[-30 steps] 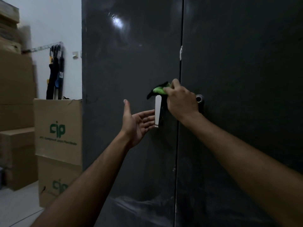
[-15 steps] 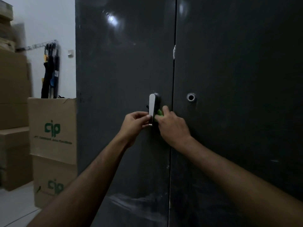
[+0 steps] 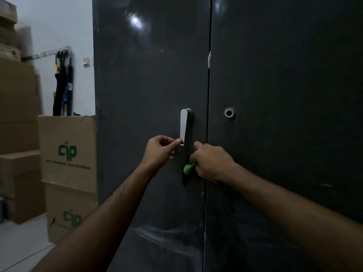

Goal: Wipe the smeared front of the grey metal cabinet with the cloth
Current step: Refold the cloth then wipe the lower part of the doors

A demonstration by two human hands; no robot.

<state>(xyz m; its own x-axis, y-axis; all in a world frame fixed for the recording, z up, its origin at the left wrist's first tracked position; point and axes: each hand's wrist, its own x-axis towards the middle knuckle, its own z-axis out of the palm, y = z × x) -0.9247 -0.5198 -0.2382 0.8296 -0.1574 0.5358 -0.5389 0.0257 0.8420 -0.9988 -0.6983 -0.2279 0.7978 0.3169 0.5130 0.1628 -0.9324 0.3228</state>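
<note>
cabinet [image 3: 149,79]: dark grey, doors closed, smeared low | cloth [image 3: 188,168]: green, bunched below handle

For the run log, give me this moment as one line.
left hand: pinches handle | right hand: holds cloth below handle

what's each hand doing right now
Left hand: fingers pinch the lower end of the handle.
Right hand: grips the green cloth against the cabinet.

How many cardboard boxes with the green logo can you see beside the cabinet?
2, stacked left of the grey cabinet: the upper box and the lower box beneath it. Plain boxes further left show no logo; others may be hidden.
</note>
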